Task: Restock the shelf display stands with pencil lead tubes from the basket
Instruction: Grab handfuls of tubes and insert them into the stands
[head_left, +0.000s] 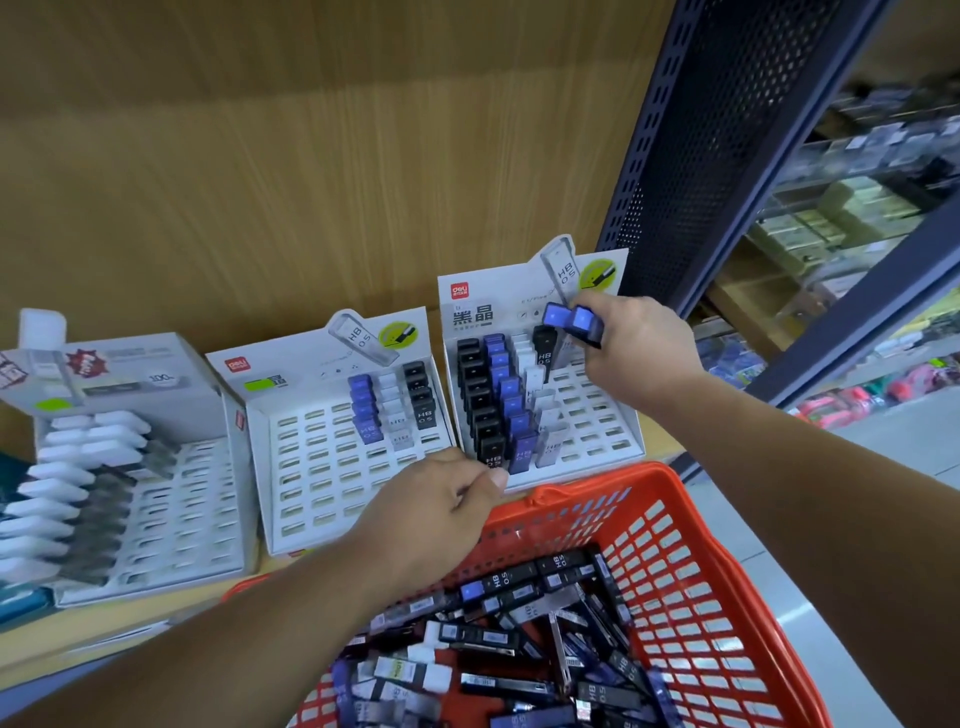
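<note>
My right hand (636, 345) grips two blue-capped lead tubes (571, 319) above the back of the right display stand (597, 431). That stand holds rows of black, blue and white tubes on its left side. My left hand (436, 501), fingers curled, rests at that stand's front left corner, and I cannot tell whether it holds anything. A red basket (675, 561) below holds several loose tubes (519, 639). The middle display stand (322, 467) carries three short rows of tubes.
A third stand (130, 493) with white-capped items sits at the left on the wooden shelf. A dark perforated shelf upright (717, 145) rises at the right, with blurred stocked shelves beyond it. A wooden back panel stands behind the stands.
</note>
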